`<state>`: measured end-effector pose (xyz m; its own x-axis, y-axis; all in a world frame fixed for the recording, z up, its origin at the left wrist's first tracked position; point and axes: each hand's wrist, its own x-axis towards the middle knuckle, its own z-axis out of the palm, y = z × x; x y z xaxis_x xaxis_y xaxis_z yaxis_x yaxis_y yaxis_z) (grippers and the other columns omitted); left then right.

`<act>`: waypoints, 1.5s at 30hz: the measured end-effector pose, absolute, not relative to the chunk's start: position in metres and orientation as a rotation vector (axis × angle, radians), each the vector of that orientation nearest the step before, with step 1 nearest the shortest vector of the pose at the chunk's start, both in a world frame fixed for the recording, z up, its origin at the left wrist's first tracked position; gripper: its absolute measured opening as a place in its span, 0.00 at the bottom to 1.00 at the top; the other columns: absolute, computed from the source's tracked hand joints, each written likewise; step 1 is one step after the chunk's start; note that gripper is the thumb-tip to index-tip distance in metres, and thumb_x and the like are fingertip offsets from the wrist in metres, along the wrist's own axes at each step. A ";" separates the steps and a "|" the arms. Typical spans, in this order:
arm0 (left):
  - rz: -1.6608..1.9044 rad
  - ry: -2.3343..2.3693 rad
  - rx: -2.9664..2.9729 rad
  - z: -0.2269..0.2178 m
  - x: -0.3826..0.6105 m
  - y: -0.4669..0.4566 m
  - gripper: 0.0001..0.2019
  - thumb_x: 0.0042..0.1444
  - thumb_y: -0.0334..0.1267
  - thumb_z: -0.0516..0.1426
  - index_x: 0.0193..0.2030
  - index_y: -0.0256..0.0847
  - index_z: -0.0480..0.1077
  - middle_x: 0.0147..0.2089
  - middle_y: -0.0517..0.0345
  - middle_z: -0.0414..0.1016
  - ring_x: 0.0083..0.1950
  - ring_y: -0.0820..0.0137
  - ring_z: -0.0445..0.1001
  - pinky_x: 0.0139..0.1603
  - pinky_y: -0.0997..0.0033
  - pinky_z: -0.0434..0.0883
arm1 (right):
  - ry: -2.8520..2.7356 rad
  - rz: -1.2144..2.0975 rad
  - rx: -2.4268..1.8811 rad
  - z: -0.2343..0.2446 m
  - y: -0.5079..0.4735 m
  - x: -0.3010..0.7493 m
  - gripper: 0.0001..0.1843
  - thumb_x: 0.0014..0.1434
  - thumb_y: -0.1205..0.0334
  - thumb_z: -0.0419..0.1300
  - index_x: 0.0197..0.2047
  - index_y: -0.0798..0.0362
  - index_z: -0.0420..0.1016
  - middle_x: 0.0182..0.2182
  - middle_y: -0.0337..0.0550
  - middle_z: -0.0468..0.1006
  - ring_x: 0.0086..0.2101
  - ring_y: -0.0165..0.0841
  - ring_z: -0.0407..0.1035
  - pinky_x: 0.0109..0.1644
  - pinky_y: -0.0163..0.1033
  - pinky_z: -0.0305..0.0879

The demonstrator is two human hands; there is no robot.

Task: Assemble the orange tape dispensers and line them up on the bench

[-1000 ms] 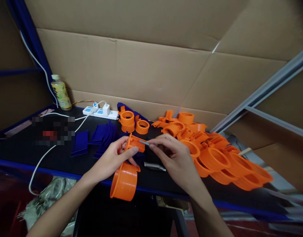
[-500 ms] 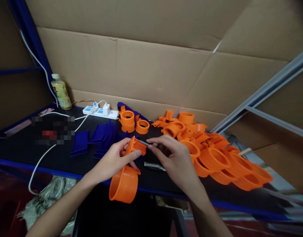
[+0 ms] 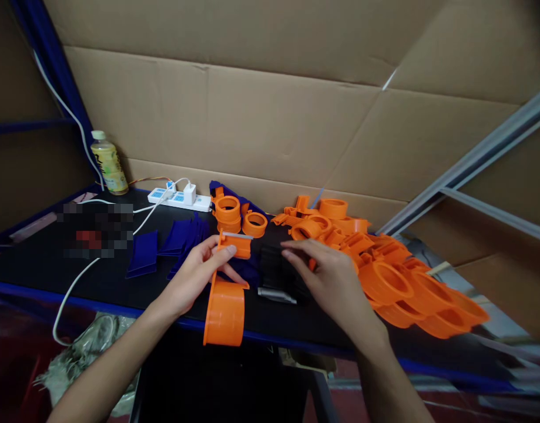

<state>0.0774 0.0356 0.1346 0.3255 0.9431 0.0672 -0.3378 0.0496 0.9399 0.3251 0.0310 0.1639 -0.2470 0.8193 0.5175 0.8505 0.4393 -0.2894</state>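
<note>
My left hand (image 3: 194,275) is closed on an orange plastic part (image 3: 224,311), a round cup with a flat bracket on top, held over the front edge of the black table (image 3: 97,276). A thin metal pin (image 3: 238,235) lies along the top of the bracket. My right hand (image 3: 334,277) hovers palm down just right of the part, fingers stretched out and holding nothing, over some small dark pieces (image 3: 274,264). Another metal pin (image 3: 276,295) lies on the table between my hands.
A big pile of orange cups and rings (image 3: 397,282) fills the table's right side. Stacked orange rings (image 3: 228,212), dark blue flat pieces (image 3: 177,238), a power strip (image 3: 179,200) with white cables and a drink bottle (image 3: 107,164) sit farther back. Cardboard walls stand behind.
My right hand has let go of the thin pin at the bracket and drawn back to the right, fingers opening. My left hand has turned the orange part more upright.
</note>
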 end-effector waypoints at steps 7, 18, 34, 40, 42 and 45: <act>1.120 0.692 1.037 0.135 0.075 0.038 0.18 0.61 0.47 0.62 0.51 0.39 0.68 0.54 0.42 0.81 0.30 0.65 0.83 0.24 0.74 0.74 | -2.411 -0.391 -1.743 0.141 0.026 0.342 0.13 0.66 0.69 0.57 0.51 0.51 0.78 0.43 0.45 0.83 0.38 0.40 0.79 0.31 0.40 0.63; 1.107 0.679 1.061 0.138 0.074 0.032 0.17 0.62 0.47 0.61 0.51 0.40 0.67 0.54 0.41 0.81 0.30 0.65 0.83 0.26 0.73 0.75 | -2.406 -0.496 -1.992 0.123 0.016 0.348 0.05 0.64 0.67 0.61 0.44 0.52 0.76 0.32 0.47 0.81 0.31 0.42 0.77 0.28 0.39 0.52; 1.082 0.687 1.096 0.138 0.076 0.031 0.18 0.62 0.47 0.61 0.52 0.40 0.65 0.34 0.52 0.82 0.30 0.62 0.83 0.26 0.73 0.73 | -2.410 -0.431 -1.558 0.120 0.026 0.351 0.10 0.67 0.62 0.57 0.48 0.53 0.77 0.40 0.46 0.84 0.36 0.39 0.78 0.34 0.40 0.64; 1.074 0.650 1.129 0.131 0.083 0.033 0.16 0.63 0.46 0.61 0.50 0.40 0.66 0.41 0.51 0.82 0.32 0.63 0.84 0.31 0.72 0.75 | -2.229 -0.235 -1.187 0.161 0.019 0.324 0.10 0.66 0.59 0.61 0.49 0.51 0.76 0.42 0.44 0.84 0.38 0.35 0.78 0.41 0.39 0.69; 1.053 0.625 1.129 0.129 0.086 0.032 0.15 0.63 0.46 0.62 0.50 0.40 0.66 0.42 0.51 0.82 0.33 0.62 0.85 0.33 0.69 0.77 | -2.237 -0.227 -1.085 0.174 0.020 0.312 0.09 0.66 0.60 0.61 0.49 0.50 0.76 0.43 0.44 0.83 0.39 0.35 0.77 0.43 0.39 0.70; 1.060 0.615 1.138 0.128 0.088 0.031 0.15 0.62 0.44 0.62 0.50 0.40 0.66 0.40 0.53 0.82 0.33 0.62 0.85 0.36 0.67 0.77 | -2.318 -0.258 -0.994 0.183 0.024 0.295 0.09 0.67 0.62 0.60 0.49 0.51 0.77 0.43 0.45 0.82 0.42 0.37 0.75 0.45 0.41 0.70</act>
